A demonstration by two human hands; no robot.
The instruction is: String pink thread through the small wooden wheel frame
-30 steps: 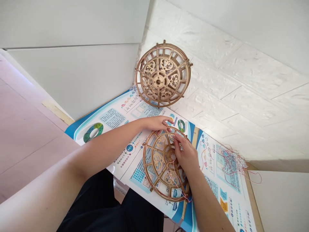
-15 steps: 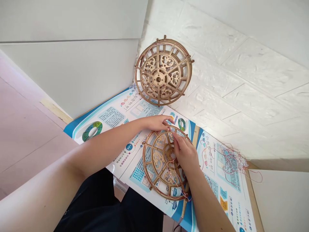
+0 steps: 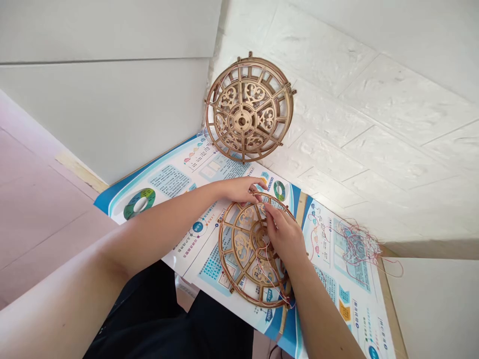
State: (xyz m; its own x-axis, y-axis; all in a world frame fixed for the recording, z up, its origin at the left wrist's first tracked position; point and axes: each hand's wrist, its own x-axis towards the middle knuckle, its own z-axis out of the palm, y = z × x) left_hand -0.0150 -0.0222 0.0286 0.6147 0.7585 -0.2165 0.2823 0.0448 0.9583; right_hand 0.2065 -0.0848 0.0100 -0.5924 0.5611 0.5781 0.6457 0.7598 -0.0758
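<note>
A round wooden openwork wheel (image 3: 243,244) with scrolled cut-outs lies tilted low in front of me. My left hand (image 3: 241,190) reaches across to its far rim, fingers curled over the edge and gripping it. Just beside those fingers, my right hand (image 3: 287,233) is closed in a pinch at the inner side of the same rim. What sits between its fingertips is too small to make out. Thin pinkish-white wire (image 3: 262,267) loops over the wheel from the lower rim up towards my right palm, and more wire runs along the rim.
Another wooden wheel assembly (image 3: 249,109) leans upright against the white brick-patterned wall (image 3: 337,99). At right lies a tangle of thin wire (image 3: 361,244). Printed poster sheets (image 3: 175,179) cover the work surface. A grey-white panel (image 3: 112,114) borders it on the left.
The whole view has shifted slightly, so everything sits a little further left. Both hands keep their places at the far rim of the wheel, with hardly any finger movement.
</note>
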